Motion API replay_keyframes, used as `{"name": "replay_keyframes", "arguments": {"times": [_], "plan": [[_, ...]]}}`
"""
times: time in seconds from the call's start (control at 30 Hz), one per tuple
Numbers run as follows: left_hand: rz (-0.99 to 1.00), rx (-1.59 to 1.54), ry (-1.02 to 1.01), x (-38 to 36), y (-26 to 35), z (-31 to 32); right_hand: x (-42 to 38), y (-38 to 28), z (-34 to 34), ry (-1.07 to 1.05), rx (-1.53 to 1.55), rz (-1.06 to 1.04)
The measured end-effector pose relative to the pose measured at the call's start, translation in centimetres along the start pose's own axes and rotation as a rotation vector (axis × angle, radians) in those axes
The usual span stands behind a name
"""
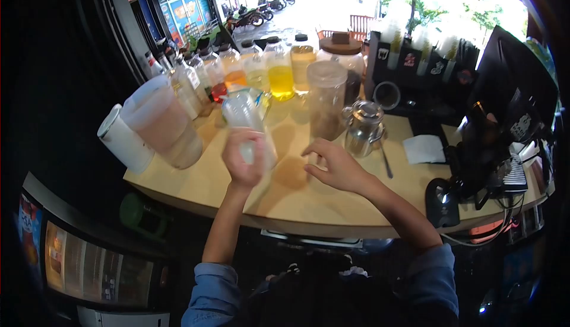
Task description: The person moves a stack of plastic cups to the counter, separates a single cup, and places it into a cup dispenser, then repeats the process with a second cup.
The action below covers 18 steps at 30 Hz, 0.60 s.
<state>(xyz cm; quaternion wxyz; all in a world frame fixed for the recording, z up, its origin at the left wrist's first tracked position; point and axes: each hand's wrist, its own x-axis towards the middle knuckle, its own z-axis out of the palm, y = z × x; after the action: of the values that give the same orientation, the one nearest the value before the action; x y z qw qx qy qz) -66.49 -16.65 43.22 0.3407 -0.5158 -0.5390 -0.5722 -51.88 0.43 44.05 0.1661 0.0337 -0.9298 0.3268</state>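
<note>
My left hand (243, 159) is curled around a clear, whitish plastic container (242, 112), which is blurred by motion and tilted above the counter. Behind this container, part of a shiny packet (262, 102) with blue and yellow markings shows. To the right, my right hand (337, 168) holds nothing, its fingers bent and apart. A tall lidded translucent canister (326, 104) stands just beyond the right fingertips. Next to it is a small glass teapot (364, 119), with a spoon (386, 158) beside it.
At the left stand a large translucent pitcher (163, 122) and a white canister (124, 140). Bottles of coloured liquid, one yellow (281, 75), line the counter's (291, 205) back. A napkin (424, 149), a black mouse-like device (442, 202) and a monitor (513, 83) occupy the right.
</note>
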Motion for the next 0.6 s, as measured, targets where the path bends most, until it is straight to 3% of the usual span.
{"name": "replay_keyframes", "arguments": {"times": [0.03, 0.1, 0.13, 0.17, 0.23, 0.27, 0.33, 0.4, 0.6], "plan": [[-0.010, 0.004, -0.006, -1.8, -1.8, -1.1, 0.9, 0.3, 2.2, 0.013, 0.096, -0.018], [-0.257, -0.079, 0.226, -4.0, -4.8, -2.9, 2.9, 0.6, 5.3, 0.026, 0.191, -0.039], [-0.363, -0.032, 0.023, -4.9, -6.0, -4.2, 4.2, 0.5, 6.2, 0.076, 0.209, -0.023], [-0.357, -0.028, 0.024, -5.8, -7.1, -4.5, 5.5, 0.3, 6.8, 0.128, 0.226, -0.011], [-0.342, -0.118, -0.192, -6.9, -8.5, -4.1, 7.9, 0.3, 7.9, 0.108, 0.301, 0.073], [-0.332, -0.115, -0.191, -6.9, -8.1, -4.0, 9.0, 0.6, 8.8, 0.146, 0.318, 0.089], [-0.555, -0.246, -0.235, -7.2, -7.6, -3.3, 10.4, 0.8, 9.6, 0.186, 0.331, 0.103], [-0.568, -0.193, -0.248, -7.4, -8.1, -3.4, 10.8, 0.6, 10.2, 0.149, 0.381, 0.026], [-0.663, -0.105, -0.237, -7.2, -7.8, -3.8, 10.7, -1.2, 11.4, 0.155, 0.380, 0.065]]}}
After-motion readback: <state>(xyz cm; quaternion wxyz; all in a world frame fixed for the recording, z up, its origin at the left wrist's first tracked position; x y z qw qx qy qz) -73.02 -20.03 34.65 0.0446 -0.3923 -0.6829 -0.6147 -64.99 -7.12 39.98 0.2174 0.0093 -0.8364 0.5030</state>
